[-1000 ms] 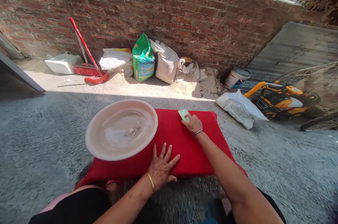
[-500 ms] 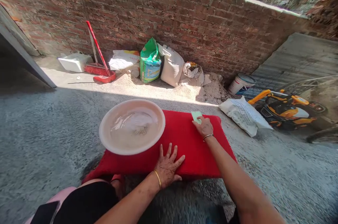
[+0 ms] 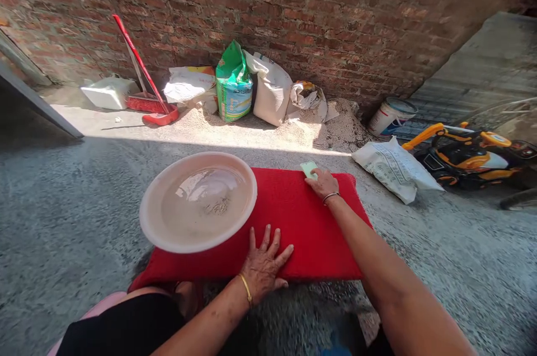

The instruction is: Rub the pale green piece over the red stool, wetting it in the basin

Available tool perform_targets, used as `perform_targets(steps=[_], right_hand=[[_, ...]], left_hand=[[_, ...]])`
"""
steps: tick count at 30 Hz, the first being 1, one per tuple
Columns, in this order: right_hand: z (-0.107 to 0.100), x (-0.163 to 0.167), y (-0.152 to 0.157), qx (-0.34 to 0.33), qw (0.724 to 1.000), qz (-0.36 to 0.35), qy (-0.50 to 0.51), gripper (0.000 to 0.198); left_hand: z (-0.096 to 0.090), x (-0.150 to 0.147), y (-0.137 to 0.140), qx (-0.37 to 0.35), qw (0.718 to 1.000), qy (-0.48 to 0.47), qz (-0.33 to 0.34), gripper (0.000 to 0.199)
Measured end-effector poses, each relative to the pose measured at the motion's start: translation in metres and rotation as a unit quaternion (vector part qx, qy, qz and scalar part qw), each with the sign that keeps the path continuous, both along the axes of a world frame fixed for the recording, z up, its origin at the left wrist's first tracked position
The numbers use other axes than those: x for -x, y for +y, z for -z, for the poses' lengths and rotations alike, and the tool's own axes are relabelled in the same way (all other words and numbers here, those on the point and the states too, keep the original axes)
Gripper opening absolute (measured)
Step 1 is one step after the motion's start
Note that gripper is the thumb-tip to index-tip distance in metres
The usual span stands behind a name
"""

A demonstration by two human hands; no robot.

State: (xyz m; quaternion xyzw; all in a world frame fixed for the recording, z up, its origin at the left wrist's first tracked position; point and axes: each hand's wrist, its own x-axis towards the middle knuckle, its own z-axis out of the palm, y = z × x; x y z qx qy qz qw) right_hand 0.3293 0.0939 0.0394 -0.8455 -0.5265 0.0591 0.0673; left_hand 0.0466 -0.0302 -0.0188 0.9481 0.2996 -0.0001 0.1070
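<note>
A red cloth [image 3: 289, 205] covers a low, flat-topped stand in front of me. My left hand [image 3: 264, 266] lies flat on its near edge with the fingers spread, holding nothing. Toward the far right corner, my right hand [image 3: 324, 183] grips a pale green flat rectangular piece [image 3: 309, 169] and keeps it down on the cloth. The fingers hide part of that piece, and its exact kind is unclear. On the left of the cloth rests a wide, pale pink basin [image 3: 153, 216] of water, with a small greyish clump of something [image 3: 218, 206] in it.
Along the brick wall [image 3: 335, 20] stand a red broom and dustpan [image 3: 161, 115], a white box [image 3: 108, 93], a green bag [image 3: 235, 88] and a white sack [image 3: 272, 93]. To the right are a bucket [image 3: 390, 115], another sack [image 3: 396, 169] and a yellow-black toy vehicle [image 3: 465, 157].
The view has tilted down and shifted slightly. My right hand and the pale green piece sit a little nearer the cloth's far edge. My left hand stays flat in place.
</note>
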Motion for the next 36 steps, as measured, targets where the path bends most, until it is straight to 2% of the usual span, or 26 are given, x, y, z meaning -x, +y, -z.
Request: perform_targets(steps=[3, 5, 7, 8, 11, 14, 16, 19, 21, 23, 26, 29, 31, 34, 36], right_hand=[[-0.008, -0.073, -0.036, 0.027, 0.990, 0.139, -0.015, 0.047], [-0.013, -0.105, -0.062, 0.033, 0.975, 0.215, -0.032, 0.047], [-0.016, -0.116, -0.087, 0.012, 0.972, 0.231, -0.033, 0.048], [-0.016, -0.113, -0.098, -0.005, 0.977, 0.211, -0.027, 0.049], [-0.010, -0.070, -0.123, -0.061, 0.994, 0.086, -0.005, 0.047], [-0.002, 0.010, -0.137, -0.091, 0.995, -0.048, 0.020, 0.044], [0.003, 0.070, -0.139, -0.087, 0.989, -0.111, 0.048, 0.040], [0.005, 0.149, -0.133, -0.067, 0.983, -0.151, 0.078, 0.037], [0.005, 0.181, -0.127, -0.051, 0.982, -0.164, 0.079, 0.038], [0.005, 0.191, -0.123, -0.042, 0.981, -0.177, 0.067, 0.038], [0.006, 0.162, -0.127, -0.040, 0.985, -0.160, 0.039, 0.037], [0.009, 0.092, -0.145, -0.028, 0.997, -0.076, 0.010, 0.039], [0.009, 0.035, -0.164, -0.018, 1.000, 0.008, 0.010, 0.041], [0.006, -0.043, -0.200, 0.000, 0.991, 0.132, 0.013, 0.047], [0.001, -0.079, -0.224, 0.013, 0.979, 0.205, -0.016, 0.052]], left_hand=[[-0.002, -0.002, 0.000, -0.016, 1.000, 0.005, -0.001, 0.085], [-0.006, -0.003, -0.003, -0.033, 0.999, 0.005, -0.011, 0.083], [-0.013, -0.004, -0.009, -0.050, 0.999, 0.005, -0.020, 0.078], [-0.017, -0.004, -0.013, -0.058, 0.998, 0.001, -0.016, 0.074], [-0.032, -0.001, -0.027, -0.083, 0.995, -0.032, 0.050, 0.052], [-0.045, 0.008, -0.035, -0.114, 0.983, -0.099, 0.101, 0.024], [-0.055, 0.017, -0.034, -0.159, 0.970, -0.162, 0.082, 0.027], [-0.069, 0.032, -0.027, -0.235, 0.939, -0.247, 0.038, 0.031], [-0.076, 0.039, -0.022, -0.257, 0.927, -0.271, 0.024, 0.030], [-0.078, 0.040, -0.021, -0.258, 0.928, -0.269, 0.023, 0.029], [-0.075, 0.034, -0.022, -0.223, 0.952, -0.209, 0.028, 0.031], [-0.072, 0.027, -0.021, -0.144, 0.985, -0.099, -0.008, 0.027], [-0.074, 0.025, -0.019, -0.099, 0.993, -0.034, -0.058, 0.023], [-0.077, 0.027, -0.014, -0.053, 0.992, 0.041, -0.108, 0.049], [-0.079, 0.033, -0.011, -0.029, 0.988, 0.086, -0.124, 0.067]])
